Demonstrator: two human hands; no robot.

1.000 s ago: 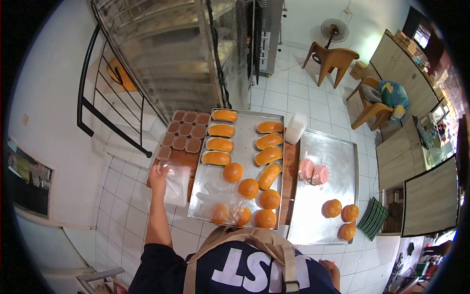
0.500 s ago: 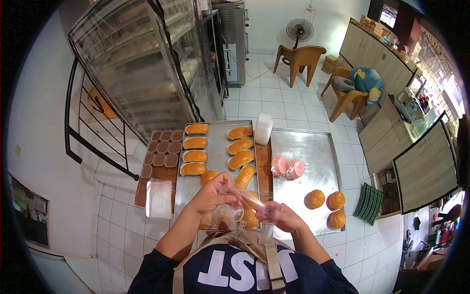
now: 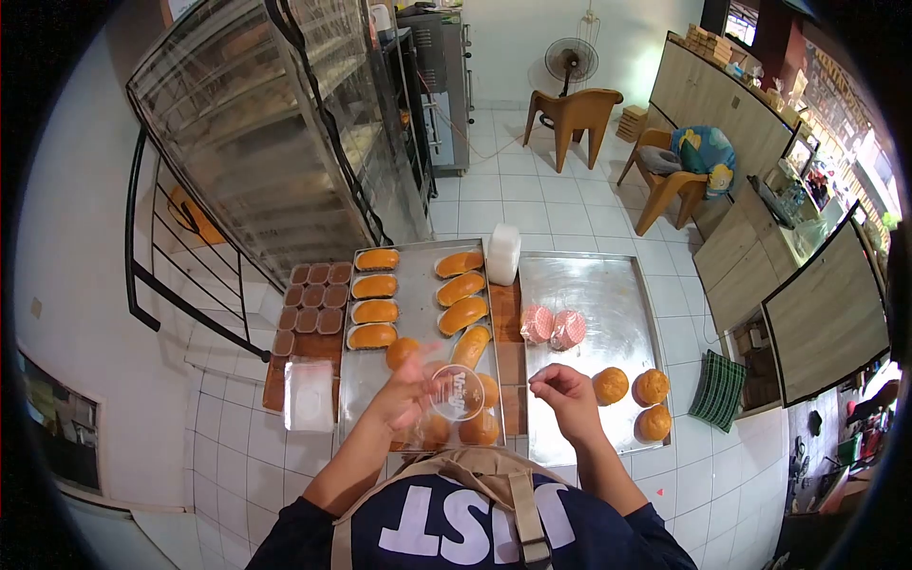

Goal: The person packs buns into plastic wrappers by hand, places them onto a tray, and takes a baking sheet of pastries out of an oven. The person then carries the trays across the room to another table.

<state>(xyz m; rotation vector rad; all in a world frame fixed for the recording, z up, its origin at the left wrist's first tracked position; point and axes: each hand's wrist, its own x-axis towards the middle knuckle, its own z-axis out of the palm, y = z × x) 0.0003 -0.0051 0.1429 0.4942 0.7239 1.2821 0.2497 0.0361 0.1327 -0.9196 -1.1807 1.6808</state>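
Observation:
My left hand [image 3: 407, 394], partly blurred, holds a clear plastic bag [image 3: 459, 392] printed with a white round logo above the near end of the left tray [image 3: 418, 285]. Round buns [image 3: 479, 427] show through and beside the bag. My right hand [image 3: 567, 397] is apart from the bag, over the left edge of the right tray [image 3: 584, 275]. Its thumb and fingertips are pinched together; whatever may be between them is too small to make out. Long golden buns [image 3: 377, 285] in paper liners line both sides of the left tray.
On the right tray are three round buns [image 3: 610, 387] and two red-and-white wrapped pieces [image 3: 567, 329]. A white container stack [image 3: 503, 255] stands between the trays. Brown-filled tubs [image 3: 309, 296] and a pack of clear bags [image 3: 310, 394] lie left. A covered rack [image 3: 256, 142] stands behind.
My hands have moved apart; the right one has left the bag and shifted right. The bag now hangs spread from my left hand, its logo facing up.

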